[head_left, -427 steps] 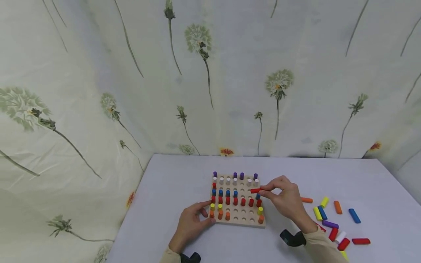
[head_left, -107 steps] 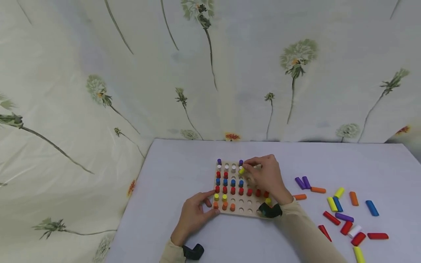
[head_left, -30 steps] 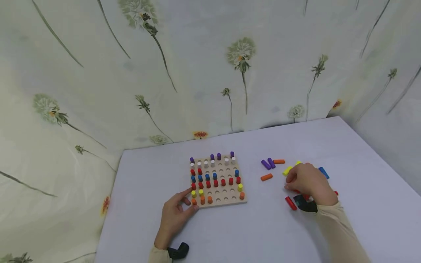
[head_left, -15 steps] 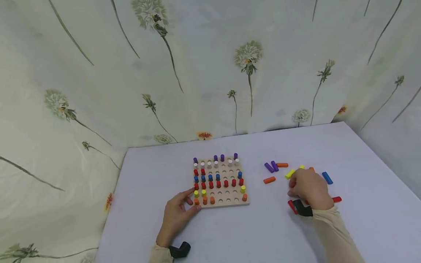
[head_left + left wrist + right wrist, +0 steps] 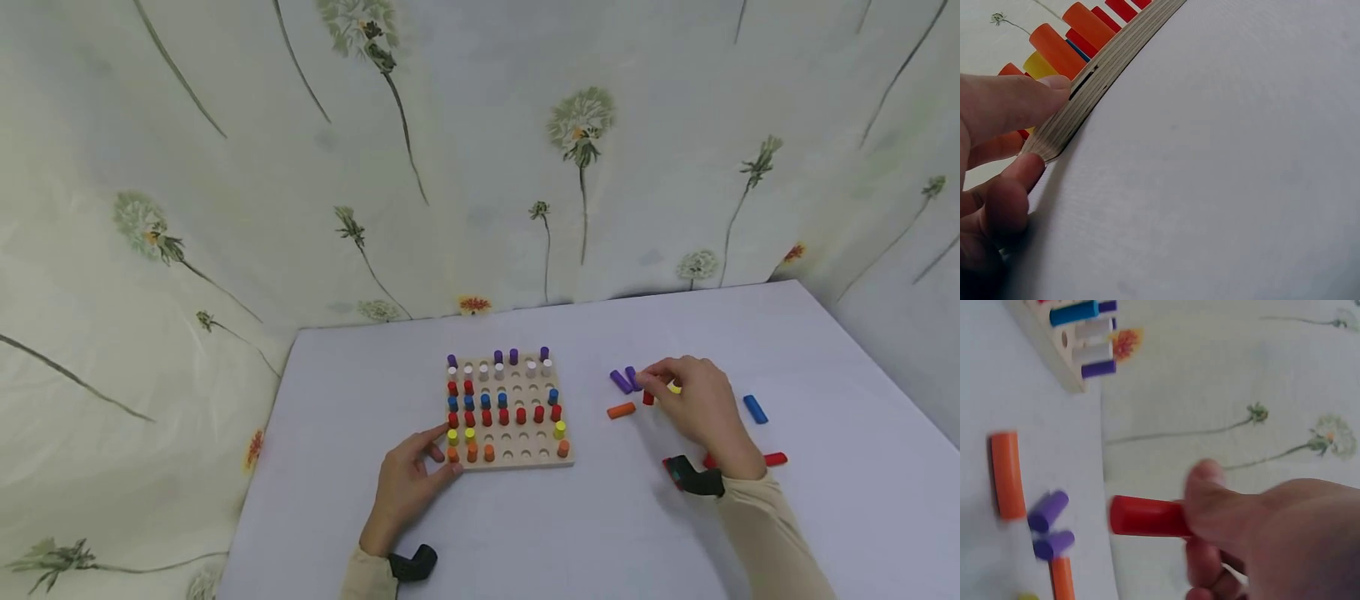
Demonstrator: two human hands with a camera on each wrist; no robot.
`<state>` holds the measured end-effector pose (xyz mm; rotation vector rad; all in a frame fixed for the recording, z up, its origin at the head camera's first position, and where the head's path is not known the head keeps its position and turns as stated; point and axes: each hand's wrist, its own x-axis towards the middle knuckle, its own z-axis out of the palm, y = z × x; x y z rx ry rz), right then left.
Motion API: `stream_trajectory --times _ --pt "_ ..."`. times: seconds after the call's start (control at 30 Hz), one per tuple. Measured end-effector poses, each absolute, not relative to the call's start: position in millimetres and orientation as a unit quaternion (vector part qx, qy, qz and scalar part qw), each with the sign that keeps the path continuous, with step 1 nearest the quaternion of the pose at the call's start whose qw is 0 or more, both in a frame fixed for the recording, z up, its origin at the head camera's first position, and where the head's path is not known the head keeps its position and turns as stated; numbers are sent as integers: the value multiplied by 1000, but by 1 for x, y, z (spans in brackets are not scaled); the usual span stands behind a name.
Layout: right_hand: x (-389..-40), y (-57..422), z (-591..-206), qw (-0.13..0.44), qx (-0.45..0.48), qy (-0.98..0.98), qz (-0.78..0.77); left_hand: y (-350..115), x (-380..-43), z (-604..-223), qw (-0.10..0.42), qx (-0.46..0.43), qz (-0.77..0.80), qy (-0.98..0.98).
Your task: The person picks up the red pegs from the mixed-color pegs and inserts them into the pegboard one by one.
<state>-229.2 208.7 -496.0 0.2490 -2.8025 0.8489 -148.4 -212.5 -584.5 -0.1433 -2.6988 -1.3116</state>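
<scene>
A wooden pegboard [image 5: 525,467] with rows of coloured pegs and several bare holes lies on the white table. My left hand [image 5: 408,479] holds its front left corner; in the left wrist view the thumb [image 5: 1029,103] presses on the layered edge and the fingers curl at the corner. To the right of the board, my right hand [image 5: 697,404] pinches a red peg [image 5: 1147,516] between thumb and fingers, raised above the table. In the head view that peg hangs near two loose purple pegs [image 5: 620,382], and an orange peg [image 5: 621,410] lies just left of it.
Further right lie a blue peg [image 5: 755,409] and a red peg [image 5: 776,459]; other loose pegs are partly hidden under my right hand and forearm. A flowered curtain [image 5: 480,167] hangs behind the table's back edge.
Over the last half second my right hand has risen from the loose pegs and moved left with a red peg. The board now bears one more red peg than 14 seconds ago. Left hand stays.
</scene>
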Motion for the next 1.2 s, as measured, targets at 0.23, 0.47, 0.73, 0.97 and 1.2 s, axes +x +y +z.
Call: stream_trajectory --times 0.23,0.47,0.73,0.97,1.2 --pt "-232 180 -490 142 58 -926 345 -213 -150 -583 62 -39 -435 -897" --pt "-238 155 -489 127 93 -917 365 -214 -151 -583 60 -36 -426 -902" --pt "-250 113 -486 124 124 -903 392 -213 -150 -583 59 -36 -428 -901" --pt "-266 70 -495 91 149 -896 409 -212 -150 -585 47 -27 -429 -902" --pt "-275 35 -509 51 180 -895 405 -215 -153 -583 70 -48 -427 -901"
